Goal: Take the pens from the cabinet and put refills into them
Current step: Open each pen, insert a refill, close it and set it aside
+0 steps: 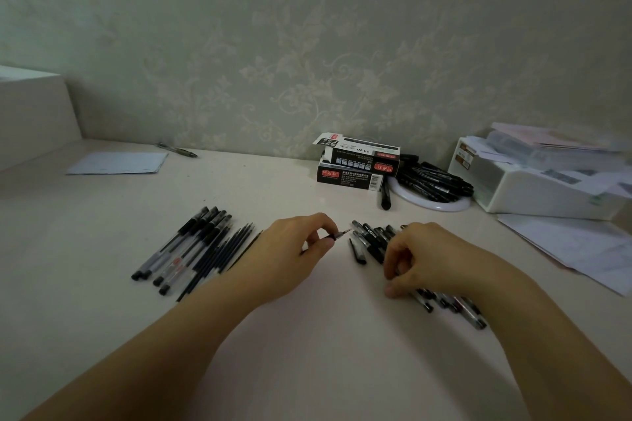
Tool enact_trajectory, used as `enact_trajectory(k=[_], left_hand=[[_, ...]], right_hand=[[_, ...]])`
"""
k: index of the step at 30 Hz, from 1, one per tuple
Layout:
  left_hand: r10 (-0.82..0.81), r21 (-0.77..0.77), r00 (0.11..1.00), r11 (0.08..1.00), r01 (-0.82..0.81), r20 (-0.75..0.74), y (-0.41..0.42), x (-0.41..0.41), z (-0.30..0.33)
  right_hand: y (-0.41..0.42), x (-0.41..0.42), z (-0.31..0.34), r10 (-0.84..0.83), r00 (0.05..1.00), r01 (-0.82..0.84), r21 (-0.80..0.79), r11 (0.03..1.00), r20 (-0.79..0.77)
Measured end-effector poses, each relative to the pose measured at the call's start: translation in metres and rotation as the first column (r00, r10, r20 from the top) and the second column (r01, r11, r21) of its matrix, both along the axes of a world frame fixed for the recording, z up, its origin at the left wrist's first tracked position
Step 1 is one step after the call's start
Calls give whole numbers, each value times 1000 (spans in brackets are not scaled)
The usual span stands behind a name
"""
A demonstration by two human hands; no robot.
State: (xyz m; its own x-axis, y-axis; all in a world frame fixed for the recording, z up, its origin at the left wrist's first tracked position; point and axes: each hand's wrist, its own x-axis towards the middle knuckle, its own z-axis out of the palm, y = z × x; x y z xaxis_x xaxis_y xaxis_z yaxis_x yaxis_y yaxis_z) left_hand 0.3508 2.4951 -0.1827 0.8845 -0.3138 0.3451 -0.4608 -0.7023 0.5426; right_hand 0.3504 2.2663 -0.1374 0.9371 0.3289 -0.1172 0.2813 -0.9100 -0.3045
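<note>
Nearest, 2 bare forearms reach out over the pale desk (307,352); the right hand (424,260) curls down onto a loose heap of pens (444,301), its fingertips seemingly pinching 1 of them, though the blur there leaves the grip uncertain; the left hand (294,249) pinches a short pen tip piece (340,235) between thumb and fingers, its metal point aimed right; just left of that hand lie thin dark refills (222,253) in a row, and beside them a group of capped pens (184,246), angled alike; farther back stand 2 stacked pen boxes (355,164), the upper 1 open, next to a white round dish (434,205) heaped with black markers (434,178); at the far right a white tray (530,188) holds papers; far left lie a paper sheet (118,163) and a lone pen (178,150) near the wall.
</note>
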Motion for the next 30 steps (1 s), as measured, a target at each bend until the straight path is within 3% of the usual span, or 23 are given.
enact_trajectory(k=[14,26,30], left_hand=[[-2,5,1000,1000,2,-3,0,-1,1],[-18,46,1000,999,18,-11,-1,-2,1],[-46,56,999,997,46,4,0,-3,1]], right_hand=[[-1,-2,2,-42,999,42,-27,999,-4],[11,0,-9,39,996,-38,-20,999,80],[20,4,-18,-30,967,-19,190,982,252]])
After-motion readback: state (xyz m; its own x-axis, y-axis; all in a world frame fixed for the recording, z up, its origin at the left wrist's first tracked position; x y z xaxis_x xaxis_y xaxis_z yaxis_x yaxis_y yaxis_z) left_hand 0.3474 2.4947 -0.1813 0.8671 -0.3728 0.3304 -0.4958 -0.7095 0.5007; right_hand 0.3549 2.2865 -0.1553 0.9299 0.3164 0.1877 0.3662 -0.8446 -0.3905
